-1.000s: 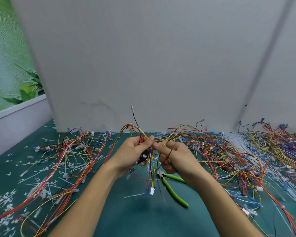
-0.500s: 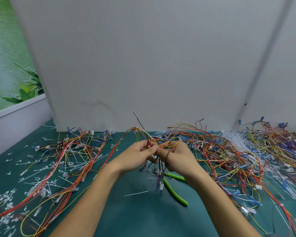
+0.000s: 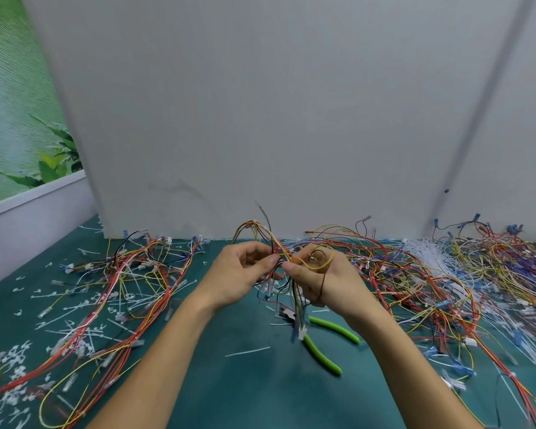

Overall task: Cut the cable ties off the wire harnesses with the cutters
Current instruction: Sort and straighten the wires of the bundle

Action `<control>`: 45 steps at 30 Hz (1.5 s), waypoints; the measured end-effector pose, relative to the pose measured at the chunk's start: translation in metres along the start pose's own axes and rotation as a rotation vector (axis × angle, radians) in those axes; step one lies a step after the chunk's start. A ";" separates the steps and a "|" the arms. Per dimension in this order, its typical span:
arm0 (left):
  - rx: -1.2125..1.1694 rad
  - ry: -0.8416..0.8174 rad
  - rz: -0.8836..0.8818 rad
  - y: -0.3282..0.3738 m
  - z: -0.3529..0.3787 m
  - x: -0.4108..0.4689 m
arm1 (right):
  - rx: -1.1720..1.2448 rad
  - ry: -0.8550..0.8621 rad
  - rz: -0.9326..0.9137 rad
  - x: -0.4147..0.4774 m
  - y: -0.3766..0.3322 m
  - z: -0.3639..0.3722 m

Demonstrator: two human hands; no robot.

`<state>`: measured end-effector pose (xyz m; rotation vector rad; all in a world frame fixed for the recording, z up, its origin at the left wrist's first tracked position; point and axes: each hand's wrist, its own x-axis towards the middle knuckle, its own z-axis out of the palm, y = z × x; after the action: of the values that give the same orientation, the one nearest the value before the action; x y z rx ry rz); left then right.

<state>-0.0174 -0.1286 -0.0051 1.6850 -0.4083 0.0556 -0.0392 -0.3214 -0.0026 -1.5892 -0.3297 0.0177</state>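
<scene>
Lifted slightly since: left grip, right grip, each pinching harness wires between them; cutters lie on counter below, untouched.

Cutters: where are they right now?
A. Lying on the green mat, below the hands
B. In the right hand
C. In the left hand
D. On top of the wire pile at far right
A: the green-handled cutters lie on the mat with no hand on them, while the left hand and the right hand both pinch the wire harness above.
</scene>
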 end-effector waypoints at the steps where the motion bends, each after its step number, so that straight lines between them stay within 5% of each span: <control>1: 0.010 0.005 0.002 -0.001 0.000 0.000 | -0.010 -0.013 -0.014 -0.001 -0.001 0.001; 6: 0.090 0.009 -0.017 0.001 0.000 0.000 | -0.155 -0.068 -0.081 -0.005 -0.001 0.002; 12: -0.211 0.101 -0.150 0.009 -0.008 0.001 | -0.363 -0.195 -0.074 -0.011 -0.003 0.012; 22: -0.031 -0.050 -0.171 0.010 -0.017 -0.002 | -0.439 -0.318 -0.054 -0.015 -0.005 0.018; 31: -0.236 -0.062 -0.172 0.021 -0.027 -0.006 | -0.627 -0.459 0.222 -0.011 -0.005 -0.016; 36: -0.297 -0.138 -0.123 0.024 -0.026 -0.008 | -0.677 -0.351 0.178 -0.009 -0.012 -0.032; 41: -0.307 -0.206 -0.036 0.027 -0.018 -0.013 | -0.488 0.020 0.092 -0.003 -0.011 -0.040; 45: -0.234 -0.347 0.008 0.028 -0.009 -0.018 | -0.069 -0.068 0.153 0.000 -0.012 -0.041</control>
<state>-0.0409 -0.1189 0.0184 1.4611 -0.6549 -0.2729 -0.0327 -0.3615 0.0110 -1.6821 -0.2630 0.1807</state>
